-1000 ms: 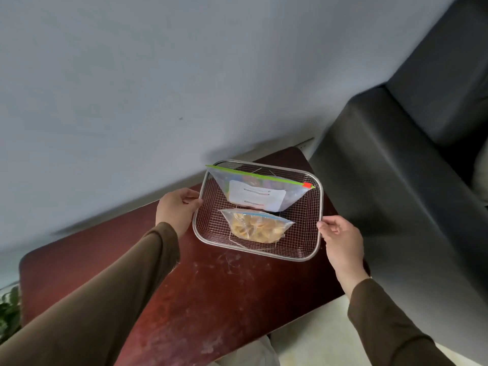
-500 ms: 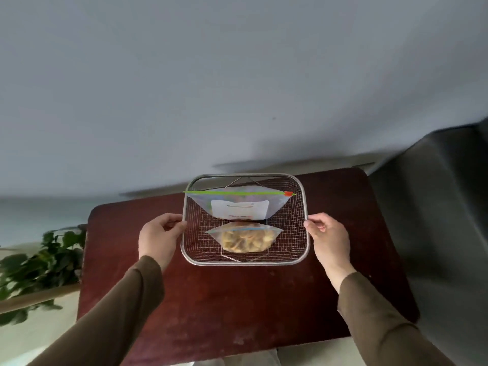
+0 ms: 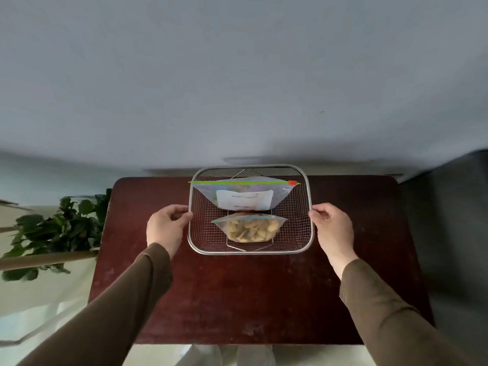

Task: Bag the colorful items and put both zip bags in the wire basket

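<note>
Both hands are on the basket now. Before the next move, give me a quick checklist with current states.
1. Big bag inside the basket: ok, standing at the far side.
2. Small bag inside the basket: ok, at the near side.
3. Big bag sealed: cannot tell; the green zip strip looks straight, with the red slider at its right end.
4. Left hand on the rim: ok, fingers at the left edge.
5. Right hand on the rim: ok, fingers at the right edge.
6. Basket on the table: cannot tell whether it rests or is lifted.
</note>
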The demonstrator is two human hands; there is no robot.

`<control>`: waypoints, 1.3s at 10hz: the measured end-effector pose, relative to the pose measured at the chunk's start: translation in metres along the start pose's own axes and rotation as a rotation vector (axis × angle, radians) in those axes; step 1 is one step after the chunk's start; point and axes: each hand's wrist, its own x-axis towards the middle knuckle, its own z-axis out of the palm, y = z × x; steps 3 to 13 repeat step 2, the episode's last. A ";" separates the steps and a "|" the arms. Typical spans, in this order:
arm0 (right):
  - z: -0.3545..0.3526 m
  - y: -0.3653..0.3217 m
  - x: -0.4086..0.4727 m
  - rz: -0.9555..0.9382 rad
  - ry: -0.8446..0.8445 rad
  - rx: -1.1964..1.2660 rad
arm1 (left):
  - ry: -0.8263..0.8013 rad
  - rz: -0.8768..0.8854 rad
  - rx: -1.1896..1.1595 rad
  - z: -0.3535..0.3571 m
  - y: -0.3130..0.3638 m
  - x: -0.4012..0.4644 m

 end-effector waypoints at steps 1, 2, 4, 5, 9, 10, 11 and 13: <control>0.001 0.002 0.000 -0.006 -0.019 -0.003 | -0.016 0.016 0.012 0.000 -0.002 0.001; -0.004 -0.002 -0.002 0.003 -0.036 -0.014 | -0.039 0.008 0.004 -0.005 0.000 0.001; -0.004 -0.002 -0.002 0.003 -0.036 -0.014 | -0.039 0.008 0.004 -0.005 0.000 0.001; -0.004 -0.002 -0.002 0.003 -0.036 -0.014 | -0.039 0.008 0.004 -0.005 0.000 0.001; -0.004 -0.002 -0.002 0.003 -0.036 -0.014 | -0.039 0.008 0.004 -0.005 0.000 0.001; -0.004 -0.002 -0.002 0.003 -0.036 -0.014 | -0.039 0.008 0.004 -0.005 0.000 0.001; -0.004 -0.002 -0.002 0.003 -0.036 -0.014 | -0.039 0.008 0.004 -0.005 0.000 0.001; -0.004 -0.002 -0.002 0.003 -0.036 -0.014 | -0.039 0.008 0.004 -0.005 0.000 0.001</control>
